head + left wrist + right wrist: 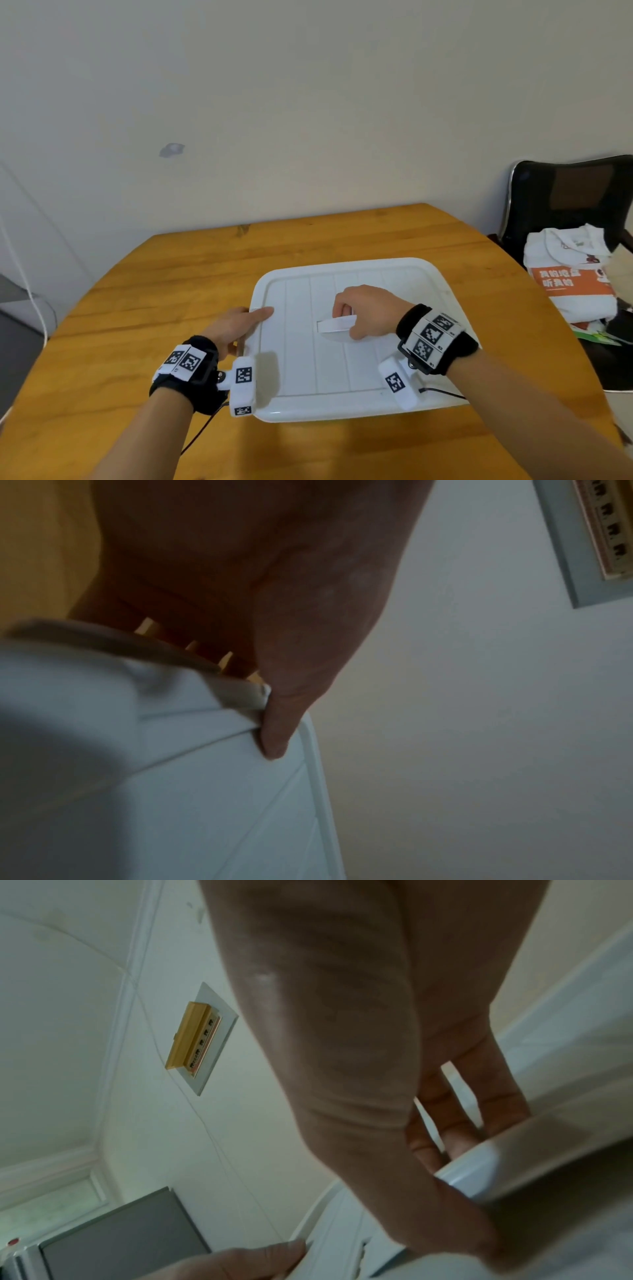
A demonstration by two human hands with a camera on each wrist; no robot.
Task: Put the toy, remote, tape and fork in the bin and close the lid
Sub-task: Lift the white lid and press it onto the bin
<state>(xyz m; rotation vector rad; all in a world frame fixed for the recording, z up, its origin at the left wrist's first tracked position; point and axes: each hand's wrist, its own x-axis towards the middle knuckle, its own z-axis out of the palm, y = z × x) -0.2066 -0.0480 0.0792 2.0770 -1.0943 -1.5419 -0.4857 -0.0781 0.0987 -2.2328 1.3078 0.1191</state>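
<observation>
A white ribbed bin lid (359,370) lies flat on the wooden table (137,291) and hides whatever is beneath it. My right hand (366,308) grips the white handle (334,324) at the lid's centre, with the fingers curled under it (479,1167). My left hand (236,325) holds the lid's left rim. Its thumb (277,731) lies on top of the lid (205,804) and its fingers reach over the edge. No toy, remote, tape or fork shows in any view.
To the right of the table stands a black chair (565,192) with a white and orange bag (568,284) on it. A white cable (34,301) hangs at the far left. The wall stands just behind the table's far edge.
</observation>
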